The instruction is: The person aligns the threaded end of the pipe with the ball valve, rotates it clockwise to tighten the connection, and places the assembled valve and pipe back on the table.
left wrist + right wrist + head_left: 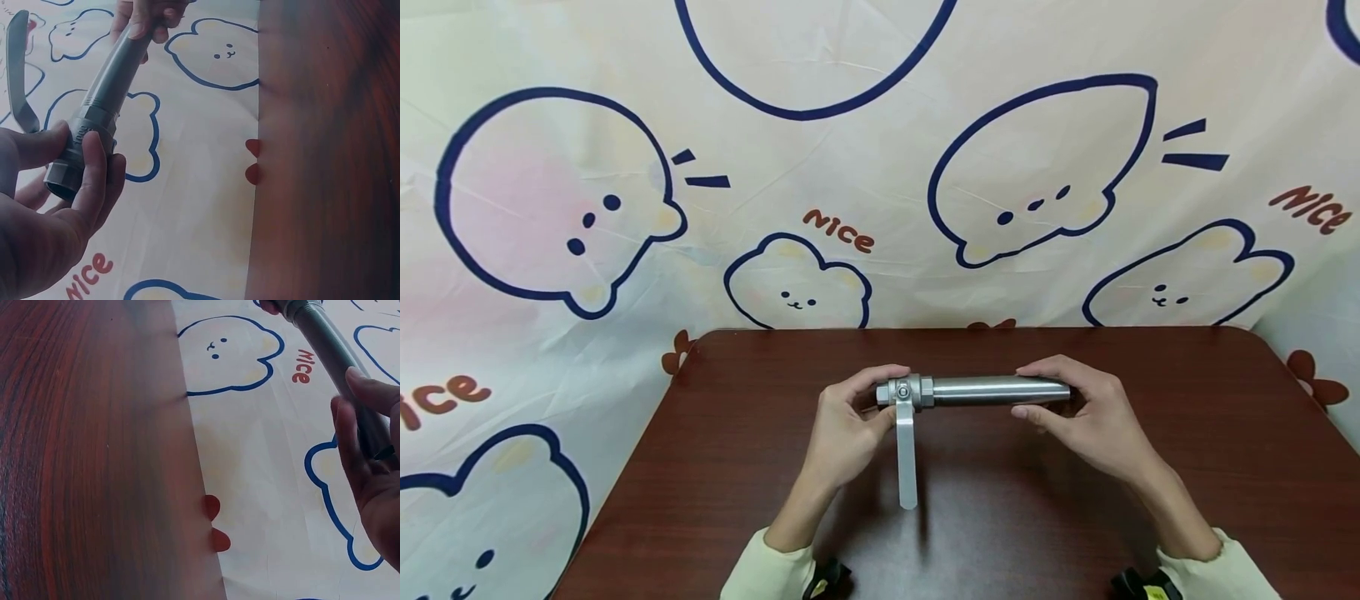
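A metal ball valve [904, 390] is joined to a straight steel pipe [981, 391], and the two are held level above the table. My left hand [848, 433] grips the valve body between thumb and fingers; its lever handle [907, 458] points toward me. At the pipe's other end, my right hand [1093, 417] holds it with the thumb below and fingers above. In the left wrist view the valve's open end [61, 184] faces the left palm. The right wrist view shows the pipe's far end [378, 447] near the right palm.
A dark brown wooden table [737, 433] lies under both hands. Behind it hangs a pale cloth [880, 175] printed with cartoon animals and words. Dark straps with yellow-green marks [1153, 590] sit at both wrists, beside pale sleeves [771, 571].
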Tool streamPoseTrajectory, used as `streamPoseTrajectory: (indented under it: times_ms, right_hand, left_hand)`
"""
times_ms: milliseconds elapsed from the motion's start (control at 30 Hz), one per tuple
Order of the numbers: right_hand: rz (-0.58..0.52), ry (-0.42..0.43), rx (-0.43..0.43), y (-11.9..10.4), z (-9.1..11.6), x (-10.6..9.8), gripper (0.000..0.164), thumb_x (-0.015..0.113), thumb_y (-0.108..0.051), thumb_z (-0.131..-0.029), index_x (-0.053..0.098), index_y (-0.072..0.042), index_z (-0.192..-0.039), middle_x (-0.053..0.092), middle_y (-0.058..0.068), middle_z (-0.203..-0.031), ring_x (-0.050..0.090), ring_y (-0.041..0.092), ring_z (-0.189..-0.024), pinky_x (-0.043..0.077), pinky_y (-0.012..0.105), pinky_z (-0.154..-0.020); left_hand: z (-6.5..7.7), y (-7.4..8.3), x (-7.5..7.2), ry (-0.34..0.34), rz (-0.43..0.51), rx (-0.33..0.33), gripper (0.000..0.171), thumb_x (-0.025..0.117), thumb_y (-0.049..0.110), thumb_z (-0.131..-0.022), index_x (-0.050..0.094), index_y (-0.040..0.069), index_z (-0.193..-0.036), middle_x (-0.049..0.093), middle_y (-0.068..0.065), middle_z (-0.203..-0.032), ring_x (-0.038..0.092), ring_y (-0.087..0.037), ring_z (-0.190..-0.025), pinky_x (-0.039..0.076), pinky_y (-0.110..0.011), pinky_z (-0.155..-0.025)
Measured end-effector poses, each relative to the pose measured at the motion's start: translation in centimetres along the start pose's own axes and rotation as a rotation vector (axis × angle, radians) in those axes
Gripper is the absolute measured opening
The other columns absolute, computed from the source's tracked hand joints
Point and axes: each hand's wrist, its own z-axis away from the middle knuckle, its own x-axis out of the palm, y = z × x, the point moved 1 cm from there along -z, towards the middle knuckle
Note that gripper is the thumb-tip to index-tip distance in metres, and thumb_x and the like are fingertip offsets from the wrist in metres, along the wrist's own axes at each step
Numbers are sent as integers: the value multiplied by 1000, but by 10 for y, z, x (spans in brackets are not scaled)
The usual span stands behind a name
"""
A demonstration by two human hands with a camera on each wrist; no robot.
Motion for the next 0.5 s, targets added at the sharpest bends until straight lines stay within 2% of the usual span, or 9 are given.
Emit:
streamPoseTrajectory:
  times_ms: [133, 300, 500]
  right_hand:
    - [54, 19, -24, 2, 0, 0, 54, 95, -1, -77, 78, -21, -123, 76, -5, -114, 67, 5, -88, 56, 15, -71]
    - [56, 21, -18, 2, 0, 0, 54, 95, -1, -77, 79, -22, -124, 77, -4, -116, 68, 4, -89, 57, 15, -69]
    - [36, 22, -24, 0, 0, 0, 53, 94, 1, -77, 79, -20, -123, 78, -2, -114, 67, 5, -84, 57, 17, -65]
  left_hand:
    - [0, 0, -1, 3, -1, -38, 48, 73, -19, -86, 77, 7, -126, 76, -17, -121, 71, -20, -98, 64, -27, -85]
    - [0, 1, -1, 3, 2, -65, 48, 71, -20, -86, 77, 7, -125, 76, -16, -122, 70, -22, -100, 63, -27, -86]
    - [0, 1, -1, 0, 11, -52, 49, 69, -20, -86, 76, 6, -126, 76, -17, -122, 71, -19, -101, 63, -28, -88]
